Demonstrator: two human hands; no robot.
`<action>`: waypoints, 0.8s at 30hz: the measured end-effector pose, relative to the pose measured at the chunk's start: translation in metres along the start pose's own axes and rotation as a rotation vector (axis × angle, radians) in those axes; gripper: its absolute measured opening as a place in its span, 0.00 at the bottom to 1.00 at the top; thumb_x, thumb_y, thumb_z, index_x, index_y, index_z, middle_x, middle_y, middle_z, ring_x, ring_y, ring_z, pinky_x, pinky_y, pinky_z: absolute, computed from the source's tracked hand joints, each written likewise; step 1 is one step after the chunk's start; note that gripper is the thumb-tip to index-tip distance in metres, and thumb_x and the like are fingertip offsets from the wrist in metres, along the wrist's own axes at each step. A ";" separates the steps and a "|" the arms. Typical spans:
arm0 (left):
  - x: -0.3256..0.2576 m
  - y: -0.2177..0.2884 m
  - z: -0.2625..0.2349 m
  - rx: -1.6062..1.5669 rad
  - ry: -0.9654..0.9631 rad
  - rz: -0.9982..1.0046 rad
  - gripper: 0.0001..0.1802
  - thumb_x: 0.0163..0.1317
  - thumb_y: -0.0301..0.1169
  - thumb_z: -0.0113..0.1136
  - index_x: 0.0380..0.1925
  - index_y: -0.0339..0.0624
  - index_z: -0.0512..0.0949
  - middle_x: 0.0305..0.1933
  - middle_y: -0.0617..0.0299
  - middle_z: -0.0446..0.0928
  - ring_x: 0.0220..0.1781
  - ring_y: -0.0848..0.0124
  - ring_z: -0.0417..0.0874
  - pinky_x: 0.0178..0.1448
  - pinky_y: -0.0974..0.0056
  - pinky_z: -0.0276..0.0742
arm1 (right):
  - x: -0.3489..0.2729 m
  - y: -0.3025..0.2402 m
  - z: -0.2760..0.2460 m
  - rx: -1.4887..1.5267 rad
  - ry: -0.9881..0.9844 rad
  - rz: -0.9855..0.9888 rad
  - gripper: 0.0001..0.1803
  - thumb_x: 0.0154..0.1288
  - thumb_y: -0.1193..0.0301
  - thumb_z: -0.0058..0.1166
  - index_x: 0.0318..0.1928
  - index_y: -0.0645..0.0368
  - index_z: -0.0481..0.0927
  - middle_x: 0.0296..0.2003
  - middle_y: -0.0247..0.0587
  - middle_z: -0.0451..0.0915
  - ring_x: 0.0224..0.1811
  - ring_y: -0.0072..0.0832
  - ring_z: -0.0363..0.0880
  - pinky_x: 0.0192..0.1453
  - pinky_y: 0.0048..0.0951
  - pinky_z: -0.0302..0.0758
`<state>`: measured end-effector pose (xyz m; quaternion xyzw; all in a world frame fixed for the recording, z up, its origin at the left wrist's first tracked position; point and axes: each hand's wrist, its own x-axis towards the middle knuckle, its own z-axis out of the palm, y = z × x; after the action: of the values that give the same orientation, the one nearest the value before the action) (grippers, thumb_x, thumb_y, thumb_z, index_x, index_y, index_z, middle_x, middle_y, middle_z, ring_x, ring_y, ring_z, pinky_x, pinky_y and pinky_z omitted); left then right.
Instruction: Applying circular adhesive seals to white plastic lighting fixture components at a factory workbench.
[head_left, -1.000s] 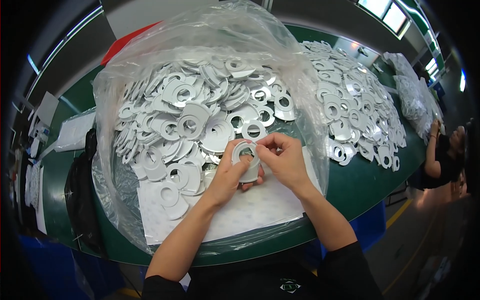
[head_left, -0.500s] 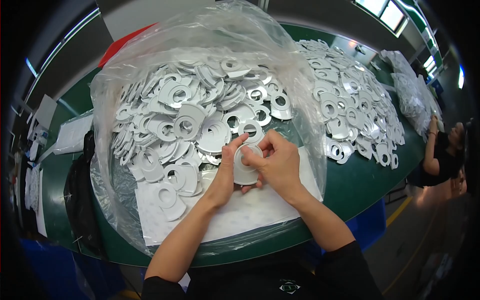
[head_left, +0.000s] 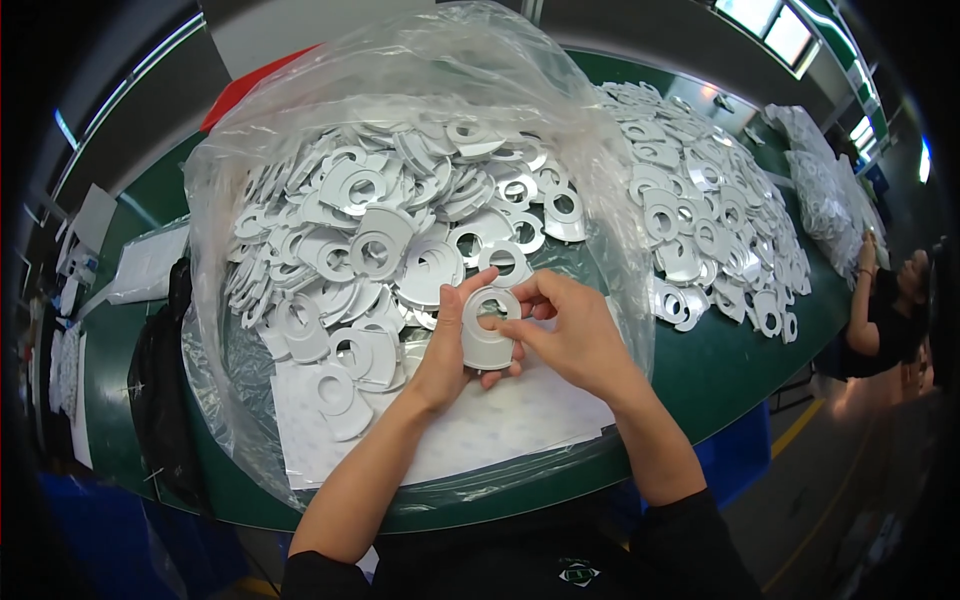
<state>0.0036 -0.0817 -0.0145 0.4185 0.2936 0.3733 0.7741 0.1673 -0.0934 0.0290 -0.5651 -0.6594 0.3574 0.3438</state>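
My left hand [head_left: 447,345] and my right hand [head_left: 567,330] hold one flat white ring-shaped piece [head_left: 487,330] between them, just above white sheets [head_left: 500,425] lying inside a big clear plastic bag [head_left: 300,170]. The left fingers grip its lower edge. The right thumb and forefinger pinch it near its round hole. Behind the hands a heap of the same white ring pieces [head_left: 380,220] fills the bag.
The bag lies on a green table [head_left: 720,360]. To the right, several more white ring pieces [head_left: 710,220] lie spread out, with another filled bag [head_left: 825,190] beyond. A black item [head_left: 165,390] lies at the left. Another person [head_left: 890,310] sits at the far right.
Both hands have turned the white piece and brought it slightly lower and nearer, so its hole now faces up. The right fingers have shifted onto the hole's edge.
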 end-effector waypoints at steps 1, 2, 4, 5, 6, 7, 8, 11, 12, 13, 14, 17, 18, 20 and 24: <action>0.000 -0.002 -0.003 -0.013 -0.021 -0.011 0.49 0.59 0.72 0.19 0.69 0.48 0.45 0.41 0.54 0.76 0.28 0.68 0.79 0.21 0.72 0.65 | 0.000 0.002 -0.001 -0.020 0.022 -0.045 0.13 0.54 0.70 0.63 0.35 0.66 0.78 0.30 0.41 0.80 0.29 0.25 0.76 0.33 0.25 0.72; 0.000 -0.002 -0.005 -0.026 -0.043 -0.022 0.48 0.59 0.72 0.19 0.69 0.49 0.46 0.40 0.53 0.76 0.28 0.68 0.79 0.20 0.72 0.65 | -0.001 0.005 -0.001 -0.040 0.043 -0.089 0.11 0.56 0.71 0.61 0.36 0.66 0.78 0.29 0.42 0.80 0.28 0.25 0.76 0.33 0.25 0.72; 0.000 -0.001 -0.006 -0.032 -0.058 -0.042 0.47 0.60 0.72 0.19 0.68 0.49 0.47 0.37 0.53 0.76 0.27 0.68 0.80 0.20 0.72 0.64 | 0.000 0.008 0.001 -0.050 0.068 -0.098 0.10 0.56 0.71 0.61 0.35 0.66 0.78 0.28 0.42 0.80 0.27 0.25 0.76 0.32 0.25 0.72; 0.000 0.000 -0.005 -0.039 -0.071 -0.058 0.46 0.60 0.71 0.19 0.68 0.50 0.48 0.34 0.52 0.77 0.27 0.68 0.80 0.19 0.73 0.63 | 0.000 0.010 0.002 -0.061 0.091 -0.109 0.10 0.57 0.72 0.60 0.33 0.67 0.78 0.27 0.42 0.80 0.26 0.25 0.76 0.31 0.25 0.72; 0.000 0.000 -0.005 -0.038 -0.071 -0.060 0.46 0.60 0.71 0.19 0.68 0.50 0.48 0.34 0.52 0.77 0.27 0.68 0.80 0.19 0.73 0.63 | 0.001 0.011 0.004 -0.060 0.092 -0.109 0.10 0.57 0.72 0.60 0.33 0.67 0.78 0.27 0.42 0.80 0.26 0.25 0.76 0.31 0.25 0.72; 0.000 0.001 -0.005 -0.042 -0.060 -0.069 0.46 0.60 0.71 0.18 0.68 0.50 0.49 0.32 0.53 0.76 0.26 0.68 0.79 0.19 0.73 0.62 | 0.001 0.011 0.005 -0.064 0.119 -0.113 0.09 0.57 0.71 0.60 0.32 0.67 0.78 0.25 0.42 0.80 0.24 0.25 0.76 0.30 0.25 0.72; 0.000 0.002 -0.005 -0.045 -0.048 -0.078 0.46 0.61 0.71 0.18 0.67 0.50 0.50 0.29 0.53 0.76 0.25 0.68 0.79 0.18 0.73 0.62 | 0.002 0.011 0.007 -0.069 0.147 -0.117 0.10 0.58 0.71 0.60 0.30 0.67 0.78 0.23 0.42 0.80 0.22 0.24 0.76 0.28 0.24 0.71; -0.001 0.004 -0.004 -0.029 -0.070 -0.106 0.45 0.61 0.71 0.19 0.67 0.50 0.50 0.29 0.53 0.76 0.24 0.68 0.79 0.18 0.73 0.61 | 0.002 0.013 0.011 -0.025 0.189 -0.076 0.12 0.59 0.69 0.61 0.27 0.66 0.77 0.20 0.41 0.78 0.20 0.19 0.74 0.25 0.22 0.68; -0.001 0.004 -0.005 -0.029 -0.073 -0.106 0.45 0.61 0.71 0.19 0.67 0.50 0.50 0.29 0.53 0.76 0.24 0.68 0.79 0.18 0.73 0.61 | 0.003 0.012 0.011 -0.027 0.191 -0.076 0.12 0.59 0.69 0.61 0.27 0.66 0.77 0.20 0.41 0.78 0.20 0.19 0.74 0.25 0.22 0.68; -0.001 0.004 -0.005 -0.002 -0.074 -0.104 0.45 0.61 0.70 0.19 0.67 0.49 0.50 0.29 0.53 0.76 0.24 0.68 0.79 0.18 0.73 0.62 | 0.003 0.012 0.011 -0.044 0.188 -0.071 0.13 0.59 0.68 0.61 0.26 0.66 0.77 0.18 0.38 0.77 0.20 0.17 0.72 0.23 0.21 0.67; -0.001 0.004 -0.005 0.025 -0.076 -0.102 0.46 0.61 0.70 0.20 0.67 0.48 0.50 0.30 0.52 0.77 0.24 0.67 0.79 0.18 0.73 0.63 | 0.004 0.012 0.009 -0.061 0.185 -0.064 0.14 0.60 0.68 0.61 0.25 0.66 0.76 0.17 0.35 0.75 0.19 0.14 0.71 0.22 0.20 0.65; 0.000 -0.002 -0.003 -0.018 -0.094 -0.033 0.46 0.62 0.70 0.21 0.67 0.46 0.50 0.38 0.51 0.77 0.32 0.67 0.80 0.24 0.70 0.70 | 0.010 0.021 0.001 0.103 0.119 -0.063 0.14 0.60 0.67 0.62 0.24 0.62 0.76 0.16 0.31 0.74 0.19 0.12 0.69 0.21 0.18 0.63; 0.001 -0.003 0.000 -0.030 -0.062 0.021 0.46 0.62 0.69 0.21 0.67 0.45 0.50 0.43 0.50 0.76 0.38 0.67 0.79 0.30 0.68 0.72 | 0.013 0.022 -0.004 0.206 0.160 -0.032 0.14 0.61 0.66 0.61 0.23 0.60 0.76 0.16 0.29 0.73 0.18 0.12 0.68 0.20 0.18 0.63; 0.002 -0.005 0.001 -0.031 -0.031 0.103 0.44 0.64 0.67 0.24 0.66 0.42 0.51 0.51 0.51 0.72 0.49 0.67 0.75 0.44 0.64 0.74 | 0.018 0.018 -0.024 0.379 0.305 0.102 0.18 0.63 0.59 0.59 0.25 0.61 0.78 0.19 0.31 0.77 0.15 0.15 0.66 0.20 0.18 0.63; 0.003 -0.007 0.000 -0.054 0.037 0.100 0.43 0.66 0.65 0.24 0.62 0.37 0.57 0.46 0.51 0.74 0.45 0.64 0.78 0.44 0.65 0.74 | 0.025 0.017 -0.059 1.003 0.814 0.068 0.22 0.66 0.54 0.55 0.47 0.61 0.76 0.30 0.33 0.79 0.23 0.16 0.69 0.28 0.16 0.68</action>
<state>0.0073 -0.0823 -0.0214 0.4047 0.2765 0.4268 0.7600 0.2232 -0.0624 0.0457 -0.4467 -0.2111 0.3899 0.7771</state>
